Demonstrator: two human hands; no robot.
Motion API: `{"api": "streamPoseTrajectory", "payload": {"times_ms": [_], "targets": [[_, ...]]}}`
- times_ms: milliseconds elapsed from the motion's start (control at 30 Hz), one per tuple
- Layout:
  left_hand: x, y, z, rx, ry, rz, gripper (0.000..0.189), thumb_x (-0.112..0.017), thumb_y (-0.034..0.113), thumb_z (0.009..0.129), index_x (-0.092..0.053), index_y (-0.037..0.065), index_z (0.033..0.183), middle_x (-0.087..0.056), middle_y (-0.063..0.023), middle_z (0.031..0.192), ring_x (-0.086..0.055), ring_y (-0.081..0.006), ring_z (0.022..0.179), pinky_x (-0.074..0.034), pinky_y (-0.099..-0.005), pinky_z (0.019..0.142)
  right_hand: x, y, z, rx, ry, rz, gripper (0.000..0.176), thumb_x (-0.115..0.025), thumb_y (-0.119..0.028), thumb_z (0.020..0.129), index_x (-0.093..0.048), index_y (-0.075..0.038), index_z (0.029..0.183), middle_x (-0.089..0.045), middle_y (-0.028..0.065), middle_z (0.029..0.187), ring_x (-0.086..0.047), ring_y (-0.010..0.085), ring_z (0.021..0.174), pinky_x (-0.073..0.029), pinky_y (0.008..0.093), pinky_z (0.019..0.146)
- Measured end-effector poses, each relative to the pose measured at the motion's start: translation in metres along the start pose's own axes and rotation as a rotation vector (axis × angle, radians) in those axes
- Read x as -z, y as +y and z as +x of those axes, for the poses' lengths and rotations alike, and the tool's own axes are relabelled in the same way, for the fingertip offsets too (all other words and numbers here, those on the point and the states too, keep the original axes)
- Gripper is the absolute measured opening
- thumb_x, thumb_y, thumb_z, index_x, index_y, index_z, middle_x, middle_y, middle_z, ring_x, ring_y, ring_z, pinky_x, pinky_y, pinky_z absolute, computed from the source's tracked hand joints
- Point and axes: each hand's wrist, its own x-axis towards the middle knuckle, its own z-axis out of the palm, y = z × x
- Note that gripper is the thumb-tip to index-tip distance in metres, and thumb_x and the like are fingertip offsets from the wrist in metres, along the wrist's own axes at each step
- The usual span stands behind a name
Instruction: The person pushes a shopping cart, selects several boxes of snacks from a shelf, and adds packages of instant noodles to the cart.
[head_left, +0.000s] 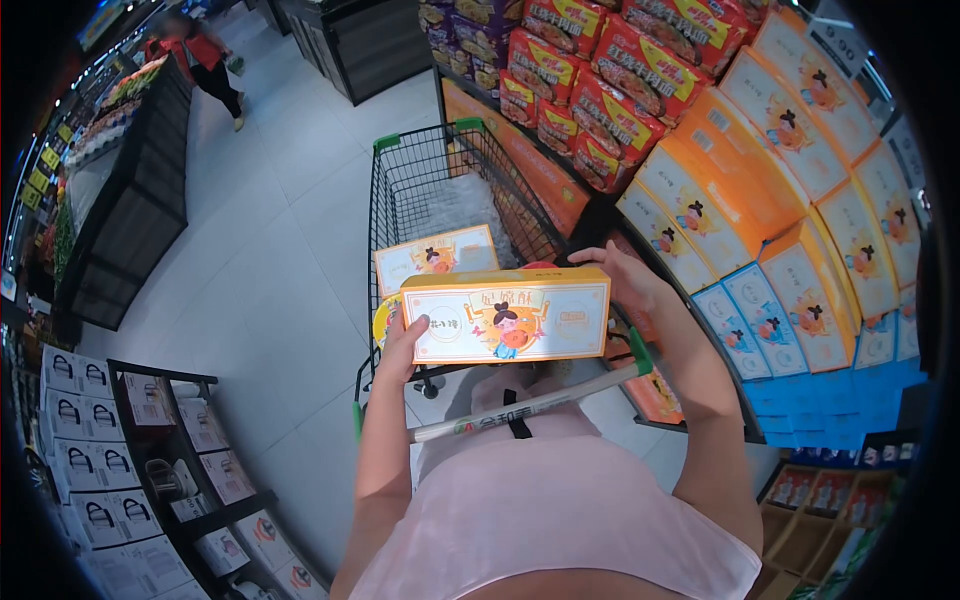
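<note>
A white-and-orange pastry box (508,318), printed with a cartoon figure, is held level above the near end of a shopping cart (375,215). My left hand (400,348) grips its left end, thumb on the front face. At the upper right corner is my right hand (625,280), its fingers bent over the top edge; part of its grip is hidden behind the box. In the cart lies a similar pastry box (435,250), with a clear plastic-wrapped pack (465,205) beyond it. Below the held box runs the cart handle (530,402).
Stacked orange pastry boxes (710,185) and red instant noodle packs (625,80) rise close on the right. At lower left stands a shelf (160,450) with boxed goods. A produce stand (130,190) and a person in red (195,55) are farther off, across the tiled floor (270,250).
</note>
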Motion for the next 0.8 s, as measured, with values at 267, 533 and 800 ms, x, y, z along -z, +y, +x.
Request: {"api": "streamPoseTrajectory", "payload": {"times_ms": [267, 533, 800], "targets": [[0.009, 0.001, -0.001, -0.171, -0.074, -0.025, 0.073, -0.071, 0.014, 0.078, -0.033, 0.002, 0.140, -0.051, -0.0129, 0.129, -0.052, -0.0216, 0.118, -0.044, -0.0341, 0.098, -0.055, 0.034, -0.039, 0.306, 0.281, -0.228, 0.074, -0.077, -0.008, 0.072, -0.040, -0.007, 0.136, -0.052, 0.0036, 0.129, -0.047, 0.0153, 0.122, -0.034, 0.0343, 0.107], [0.024, -0.002, 0.000, -0.121, -0.257, 0.043, 0.079, -0.075, 0.012, 0.073, -0.033, 0.003, 0.140, -0.053, -0.0096, 0.127, -0.053, -0.0193, 0.116, -0.043, -0.0325, 0.098, -0.047, 0.041, -0.050, 0.506, 0.275, -0.459, 0.076, -0.076, 0.000, 0.068, -0.041, -0.005, 0.135, -0.053, 0.0038, 0.126, -0.048, 0.0148, 0.120, -0.035, 0.0336, 0.105], [-0.022, 0.004, 0.000, 0.018, -0.073, 0.410, 0.054, -0.059, 0.019, 0.092, -0.036, 0.002, 0.139, -0.054, -0.0108, 0.125, -0.051, -0.0169, 0.114, -0.040, -0.0298, 0.098, -0.011, 0.064, -0.028, 0.416, 0.495, -0.075, 0.040, -0.059, -0.009, 0.086, -0.050, 0.001, 0.123, -0.061, 0.0111, 0.113, -0.061, 0.0165, 0.102, -0.049, 0.0306, 0.090]]}}
